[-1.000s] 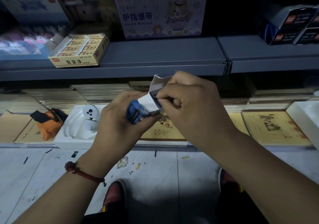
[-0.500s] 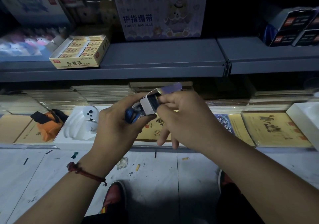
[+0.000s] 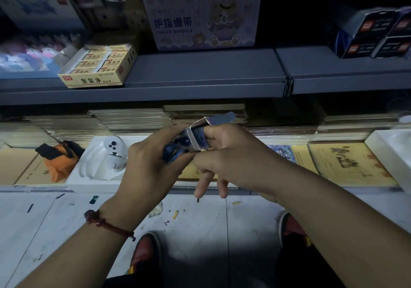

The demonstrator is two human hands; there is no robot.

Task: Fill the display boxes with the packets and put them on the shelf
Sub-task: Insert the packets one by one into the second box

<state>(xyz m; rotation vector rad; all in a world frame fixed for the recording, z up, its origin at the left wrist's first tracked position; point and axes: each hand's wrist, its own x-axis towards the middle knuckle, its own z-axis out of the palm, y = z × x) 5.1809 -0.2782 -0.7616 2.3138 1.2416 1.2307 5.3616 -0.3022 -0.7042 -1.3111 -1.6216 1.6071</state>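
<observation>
I look down through the head camera, and both hands meet in the middle, in front of the lower shelf. The left hand (image 3: 146, 165) has its fingers curled tight round a bunch of blue packets (image 3: 171, 152). The packets poke into the open end of a little box (image 3: 195, 140), and the box's flap (image 3: 222, 118) sticks up and out to the right. The right hand (image 3: 231, 161) holds the little box. Its top fingers are bent round the box, and two lower fingers (image 3: 201, 185) hang down straight and a bit apart. I cannot tell how far the packets go inside. A red string (image 3: 104, 223) is tied round the left wrist. Above the hands is a grey shelf (image 3: 200, 70). On it sit a yellow box (image 3: 97, 67) on the left, a pale box with a bear (image 3: 200, 19) in the middle and dark boxes (image 3: 373, 34) on the right. Behind the hands lie flat gold books (image 3: 347, 165), a white ghost toy (image 3: 111, 154) in a white tray, and an orange thing (image 3: 57, 163) just beside it. Down on the pale floor I see two red shoes (image 3: 144, 250).
</observation>
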